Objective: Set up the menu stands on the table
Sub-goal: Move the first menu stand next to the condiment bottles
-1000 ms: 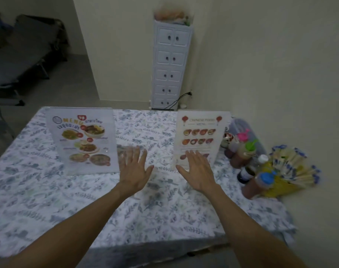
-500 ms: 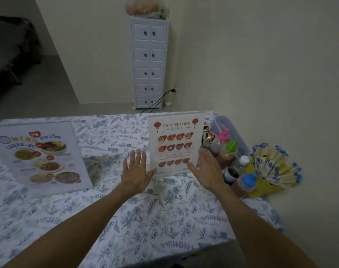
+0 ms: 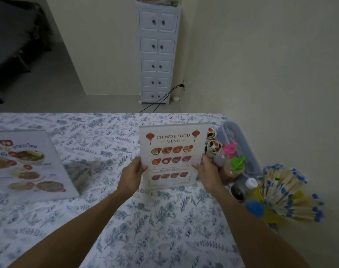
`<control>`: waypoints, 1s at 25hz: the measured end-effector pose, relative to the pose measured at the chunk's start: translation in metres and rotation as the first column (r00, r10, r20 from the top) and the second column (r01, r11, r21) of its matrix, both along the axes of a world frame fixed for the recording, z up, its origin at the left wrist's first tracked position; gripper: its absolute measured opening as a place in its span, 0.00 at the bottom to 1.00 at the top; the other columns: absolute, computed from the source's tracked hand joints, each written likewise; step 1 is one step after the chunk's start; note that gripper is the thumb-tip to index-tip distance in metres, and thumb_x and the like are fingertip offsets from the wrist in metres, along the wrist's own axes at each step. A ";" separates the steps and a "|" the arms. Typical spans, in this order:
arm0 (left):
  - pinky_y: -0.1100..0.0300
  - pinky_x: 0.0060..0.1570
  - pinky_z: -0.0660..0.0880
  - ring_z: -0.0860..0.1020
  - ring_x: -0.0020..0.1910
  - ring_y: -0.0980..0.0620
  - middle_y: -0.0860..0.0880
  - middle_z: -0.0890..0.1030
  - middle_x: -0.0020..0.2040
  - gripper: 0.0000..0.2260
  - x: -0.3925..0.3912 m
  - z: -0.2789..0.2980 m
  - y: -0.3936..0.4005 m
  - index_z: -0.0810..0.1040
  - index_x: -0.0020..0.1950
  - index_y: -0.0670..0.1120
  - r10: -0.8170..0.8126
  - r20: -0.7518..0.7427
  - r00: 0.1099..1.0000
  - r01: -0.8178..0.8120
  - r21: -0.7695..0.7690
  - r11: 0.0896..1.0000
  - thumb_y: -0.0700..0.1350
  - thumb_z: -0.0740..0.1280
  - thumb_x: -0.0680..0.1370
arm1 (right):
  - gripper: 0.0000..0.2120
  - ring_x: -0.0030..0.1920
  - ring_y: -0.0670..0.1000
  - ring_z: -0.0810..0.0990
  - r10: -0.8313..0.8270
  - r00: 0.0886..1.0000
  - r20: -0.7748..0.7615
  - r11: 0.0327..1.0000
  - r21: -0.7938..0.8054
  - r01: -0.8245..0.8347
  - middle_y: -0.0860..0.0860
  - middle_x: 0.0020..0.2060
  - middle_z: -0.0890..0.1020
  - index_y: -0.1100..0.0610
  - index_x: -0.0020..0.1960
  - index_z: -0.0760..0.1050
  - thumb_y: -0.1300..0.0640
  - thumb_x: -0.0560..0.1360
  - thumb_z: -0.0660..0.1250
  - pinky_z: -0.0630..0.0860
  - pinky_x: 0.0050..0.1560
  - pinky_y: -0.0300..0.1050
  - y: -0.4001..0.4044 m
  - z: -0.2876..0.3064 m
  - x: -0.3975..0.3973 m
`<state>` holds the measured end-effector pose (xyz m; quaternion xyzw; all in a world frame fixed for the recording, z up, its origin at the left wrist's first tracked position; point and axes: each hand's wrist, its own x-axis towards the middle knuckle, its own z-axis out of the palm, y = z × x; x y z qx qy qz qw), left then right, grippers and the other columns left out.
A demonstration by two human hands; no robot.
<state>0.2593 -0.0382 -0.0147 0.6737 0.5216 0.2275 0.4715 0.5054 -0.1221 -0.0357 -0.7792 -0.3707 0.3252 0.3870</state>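
Observation:
A clear stand holding the Chinese food menu [image 3: 172, 151] stands upright on the floral tablecloth [image 3: 145, 219], right of the table's middle. My left hand [image 3: 131, 176] grips its left edge and my right hand [image 3: 208, 173] grips its right edge, thumbs on the front. A second stand with a Thai food menu [image 3: 25, 165] stands at the left, leaning back, with no hand on it.
Sauce bottles [image 3: 232, 167], small patterned jars [image 3: 213, 146], a clear plastic box [image 3: 236, 140] and a yellow holder of wrapped chopsticks [image 3: 286, 192] crowd the table's right edge by the wall. A white drawer tower [image 3: 157, 53] stands beyond the table.
Both hands moved from flat and open in front of the Chinese menu stand to gripping its two side edges. The view turned right, so the Thai menu sits further left.

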 end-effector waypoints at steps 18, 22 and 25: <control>0.45 0.59 0.78 0.82 0.51 0.49 0.49 0.83 0.49 0.04 0.177 0.051 0.199 0.79 0.49 0.48 0.138 0.340 0.930 -0.168 0.060 0.984 0.41 0.64 0.79 | 0.10 0.37 0.49 0.75 -0.116 0.993 -0.003 0.956 0.269 0.113 0.50 0.34 0.78 0.59 0.40 0.69 0.58 0.76 0.68 0.74 0.34 0.42 0.210 0.056 0.177; 0.44 0.59 0.78 0.82 0.55 0.43 0.45 0.84 0.53 0.06 0.247 0.037 0.226 0.80 0.48 0.51 0.080 0.342 0.936 -0.089 0.011 0.996 0.41 0.65 0.78 | 0.11 0.40 0.50 0.80 -0.210 0.977 0.020 0.953 0.226 0.201 0.52 0.40 0.82 0.63 0.42 0.70 0.57 0.75 0.68 0.81 0.39 0.50 0.218 0.045 0.243; 0.42 0.59 0.78 0.82 0.54 0.43 0.44 0.85 0.53 0.08 0.280 0.014 0.236 0.80 0.45 0.55 0.066 0.317 0.946 -0.066 -0.011 0.998 0.42 0.65 0.77 | 0.09 0.43 0.51 0.82 -0.235 0.972 -0.011 0.951 0.205 0.232 0.55 0.42 0.84 0.64 0.45 0.73 0.59 0.75 0.69 0.84 0.44 0.54 0.219 0.030 0.277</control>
